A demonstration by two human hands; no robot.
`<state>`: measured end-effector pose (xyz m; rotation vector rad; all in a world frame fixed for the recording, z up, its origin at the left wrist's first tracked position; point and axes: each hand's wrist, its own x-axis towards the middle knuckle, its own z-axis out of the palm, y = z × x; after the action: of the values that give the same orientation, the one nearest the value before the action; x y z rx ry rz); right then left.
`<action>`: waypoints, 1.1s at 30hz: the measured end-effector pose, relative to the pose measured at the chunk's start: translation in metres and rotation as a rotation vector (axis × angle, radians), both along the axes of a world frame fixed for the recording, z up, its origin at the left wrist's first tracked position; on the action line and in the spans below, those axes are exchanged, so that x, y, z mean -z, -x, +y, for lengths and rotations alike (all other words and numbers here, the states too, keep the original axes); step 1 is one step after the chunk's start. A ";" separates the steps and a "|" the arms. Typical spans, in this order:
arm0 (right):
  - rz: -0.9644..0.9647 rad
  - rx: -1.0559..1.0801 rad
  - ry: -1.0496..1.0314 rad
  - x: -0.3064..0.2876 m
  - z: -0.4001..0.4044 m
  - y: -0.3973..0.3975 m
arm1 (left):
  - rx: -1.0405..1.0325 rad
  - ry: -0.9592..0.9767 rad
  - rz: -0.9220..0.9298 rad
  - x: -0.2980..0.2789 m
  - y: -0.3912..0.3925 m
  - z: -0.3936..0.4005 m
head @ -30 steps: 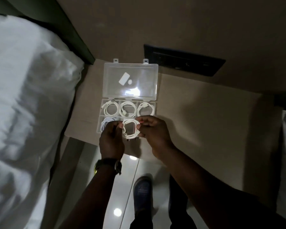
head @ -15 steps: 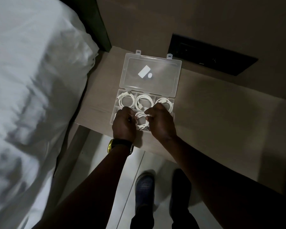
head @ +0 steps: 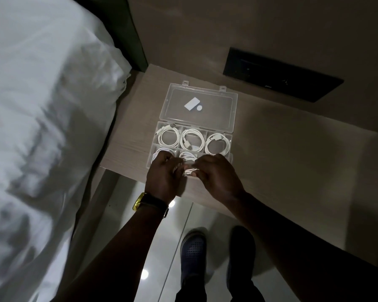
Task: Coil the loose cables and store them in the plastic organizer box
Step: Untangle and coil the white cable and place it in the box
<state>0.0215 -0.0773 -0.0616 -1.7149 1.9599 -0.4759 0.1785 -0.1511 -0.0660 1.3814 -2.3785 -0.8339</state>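
Both the left hand (head: 162, 173) and right hand (head: 216, 175) pinch a coiled white cable (head: 189, 163) over the middle front compartment of the open organizer box (head: 232, 127) on the counter (head: 292, 153), apparently seating it; releasing without uncoiling likely comes next.

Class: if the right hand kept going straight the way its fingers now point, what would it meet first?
Probably the coiled white cable pinched between the right hand and left hand, then the left fingers; depth is unclear.

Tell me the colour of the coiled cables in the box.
White, all of them; the coiled cables show clearest in the head view's back row.
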 end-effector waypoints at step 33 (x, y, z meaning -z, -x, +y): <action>-0.006 0.062 0.202 0.000 -0.001 0.029 | 0.063 0.058 0.065 -0.008 -0.009 -0.023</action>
<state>-0.0071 -0.0781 -0.0620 -1.7740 2.0240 -0.7218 0.1872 -0.1743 -0.0583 1.2442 -2.3878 -0.8061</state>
